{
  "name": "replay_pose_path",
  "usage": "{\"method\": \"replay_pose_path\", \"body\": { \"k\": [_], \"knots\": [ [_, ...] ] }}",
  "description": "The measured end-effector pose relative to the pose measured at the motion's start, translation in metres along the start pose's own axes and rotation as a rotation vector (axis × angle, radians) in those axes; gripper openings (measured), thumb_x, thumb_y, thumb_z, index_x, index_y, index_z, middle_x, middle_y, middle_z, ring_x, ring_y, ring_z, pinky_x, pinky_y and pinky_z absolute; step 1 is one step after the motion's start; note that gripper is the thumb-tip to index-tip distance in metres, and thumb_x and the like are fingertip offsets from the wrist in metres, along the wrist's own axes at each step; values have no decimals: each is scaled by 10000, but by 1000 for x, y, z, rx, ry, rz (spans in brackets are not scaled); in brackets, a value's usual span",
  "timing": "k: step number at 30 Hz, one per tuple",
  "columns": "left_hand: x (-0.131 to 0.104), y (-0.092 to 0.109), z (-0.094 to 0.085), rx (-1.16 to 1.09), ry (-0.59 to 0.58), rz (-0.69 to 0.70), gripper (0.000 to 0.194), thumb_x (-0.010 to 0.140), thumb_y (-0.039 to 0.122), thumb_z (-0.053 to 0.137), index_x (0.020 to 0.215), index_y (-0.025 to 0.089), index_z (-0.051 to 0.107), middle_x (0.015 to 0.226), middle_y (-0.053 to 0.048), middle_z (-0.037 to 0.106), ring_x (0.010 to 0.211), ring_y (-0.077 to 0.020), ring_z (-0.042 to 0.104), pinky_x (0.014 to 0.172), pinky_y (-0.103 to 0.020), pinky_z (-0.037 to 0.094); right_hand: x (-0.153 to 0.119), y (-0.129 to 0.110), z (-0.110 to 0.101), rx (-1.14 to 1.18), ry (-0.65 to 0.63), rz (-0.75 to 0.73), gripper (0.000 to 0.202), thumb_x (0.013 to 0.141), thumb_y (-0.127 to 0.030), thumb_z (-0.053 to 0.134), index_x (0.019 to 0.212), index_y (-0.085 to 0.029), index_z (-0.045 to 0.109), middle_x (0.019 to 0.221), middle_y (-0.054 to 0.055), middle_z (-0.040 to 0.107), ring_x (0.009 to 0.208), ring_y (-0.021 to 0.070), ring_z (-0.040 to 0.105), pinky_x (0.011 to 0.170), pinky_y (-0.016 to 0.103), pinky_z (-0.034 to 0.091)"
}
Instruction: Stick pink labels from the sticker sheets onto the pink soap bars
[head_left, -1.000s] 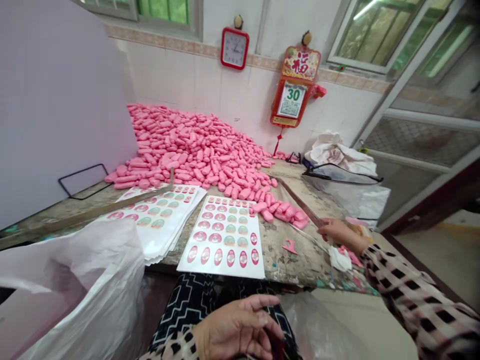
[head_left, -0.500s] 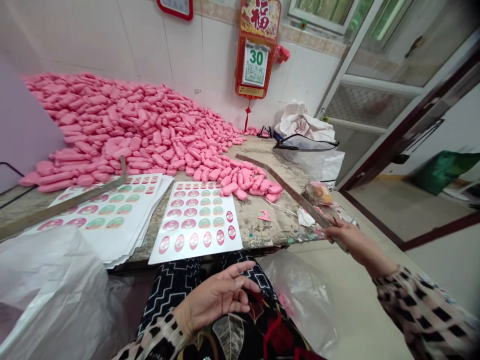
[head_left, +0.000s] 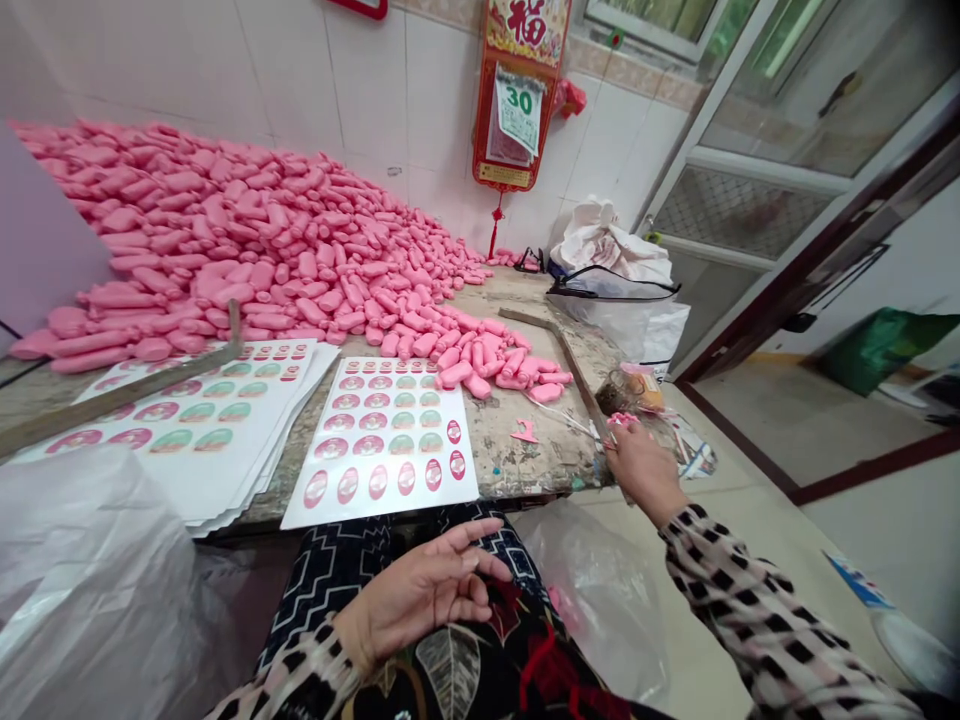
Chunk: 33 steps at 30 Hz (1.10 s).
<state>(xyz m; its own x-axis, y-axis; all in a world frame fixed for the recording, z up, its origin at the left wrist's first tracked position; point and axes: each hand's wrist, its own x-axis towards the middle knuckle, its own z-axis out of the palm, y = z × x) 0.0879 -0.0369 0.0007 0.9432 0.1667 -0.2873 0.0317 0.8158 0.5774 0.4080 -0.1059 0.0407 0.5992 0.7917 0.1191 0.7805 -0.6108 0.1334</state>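
My right hand [head_left: 646,470] is closed around the near end of a thin stick with a bent tip [head_left: 574,365], which lies across the right side of the table. Above my lap, my left hand [head_left: 427,595] is palm up with its fingers loosely apart and nothing in it. A sheet of pink and green oval stickers [head_left: 386,435] lies just beyond it at the table's edge. Behind the sheet spreads a large heap of pink, rounded oblong pieces [head_left: 300,260], running right toward the stick. A small pink scrap [head_left: 525,432] is left of my right hand.
Another bent stick [head_left: 135,392] lies over a stack of sticker sheets [head_left: 259,440] at left. A white plastic bag [head_left: 105,560] stands in front of it. A clear bag [head_left: 607,600] hangs below the table. More bags [head_left: 615,270] sit at the back right, near a wall calendar [head_left: 517,110].
My right hand has moved left with the stick, whose bent tip has shifted slightly right. The calendar's page has swung askew. My left hand has hardly moved.
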Motion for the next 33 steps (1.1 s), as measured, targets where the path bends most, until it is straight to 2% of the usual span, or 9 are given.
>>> {"method": "replay_pose_path", "body": {
  "k": [6, 11, 16, 19, 21, 22, 27, 30, 33],
  "knots": [
    [4, -1, 1, 21, 20, 4, 497, 794, 222, 576, 1266, 164, 431, 1029, -105, 598, 697, -95, 566, 752, -296, 457, 51, -35, 9, 71, -114, -126, 270, 826, -214, 414, 1035, -179, 581, 1007, 119, 619, 927, 216, 570, 705, 272, 378],
    [3, -2, -1, 0, 19, 17, 530, 782, 201, 581, 1282, 157, 412, 1035, -110, 595, 703, -101, 574, 760, -304, 456, 61, -38, 17, 176, -141, -191, 207, 821, -245, 425, 814, -167, 617, 825, 91, 641, 788, 196, 573, 604, 252, 341],
    [12, 1, -1, 0, 9, -21, 514, 808, 191, 551, 1296, 153, 393, 1036, -110, 593, 699, -93, 566, 747, -293, 465, 55, -21, -6, 381, -125, -249, 317, 838, -429, 414, 761, -170, 582, 660, 4, 566, 622, 125, 495, 540, 215, 325],
    [16, 2, -1, 6, 7, -44, 495, 821, 173, 531, 1294, 145, 392, 1035, -113, 594, 692, -86, 558, 744, -290, 469, 58, -11, -30, 782, -26, -228, 380, 789, -520, 475, 757, -155, 576, 622, -6, 527, 576, 111, 454, 531, 215, 347],
    [16, 2, -1, 3, 11, -46, 490, 822, 164, 528, 1292, 139, 393, 1036, -115, 594, 689, -84, 555, 747, -292, 471, 64, 1, -47, 1016, 50, -195, 401, 731, -554, 546, 767, -156, 582, 617, -9, 525, 531, 95, 423, 505, 217, 339],
    [15, 2, -1, 1, 14, -43, 489, 823, 162, 527, 1292, 138, 392, 1038, -116, 593, 691, -85, 555, 749, -293, 471, 69, 11, -55, 1026, 89, -169, 416, 725, -571, 547, 787, -161, 584, 627, -9, 533, 509, 85, 404, 491, 216, 330],
    [13, 2, -1, -4, 37, -35, 474, 837, 169, 513, 1295, 141, 392, 1049, -121, 590, 696, -88, 551, 755, -296, 469, 104, 85, -84, 584, 310, 70, 527, 837, -571, 333, 897, -109, 580, 783, 85, 589, 581, 83, 433, 552, 251, 315],
    [15, 3, 1, 13, 43, -51, 469, 837, 160, 513, 1291, 142, 397, 1048, -117, 589, 688, -86, 547, 748, -288, 466, 123, 129, -87, 401, 295, 206, 451, 826, -479, 419, 795, -73, 613, 758, 143, 599, 641, 126, 460, 587, 309, 289],
    [18, 2, 2, 24, 29, -55, 460, 844, 161, 500, 1292, 144, 400, 1051, -117, 586, 697, -91, 549, 753, -290, 462, 136, 152, -73, 266, 182, 251, 286, 739, -358, 580, 673, -86, 637, 715, 149, 618, 682, 160, 499, 606, 326, 288]
  ]
}}
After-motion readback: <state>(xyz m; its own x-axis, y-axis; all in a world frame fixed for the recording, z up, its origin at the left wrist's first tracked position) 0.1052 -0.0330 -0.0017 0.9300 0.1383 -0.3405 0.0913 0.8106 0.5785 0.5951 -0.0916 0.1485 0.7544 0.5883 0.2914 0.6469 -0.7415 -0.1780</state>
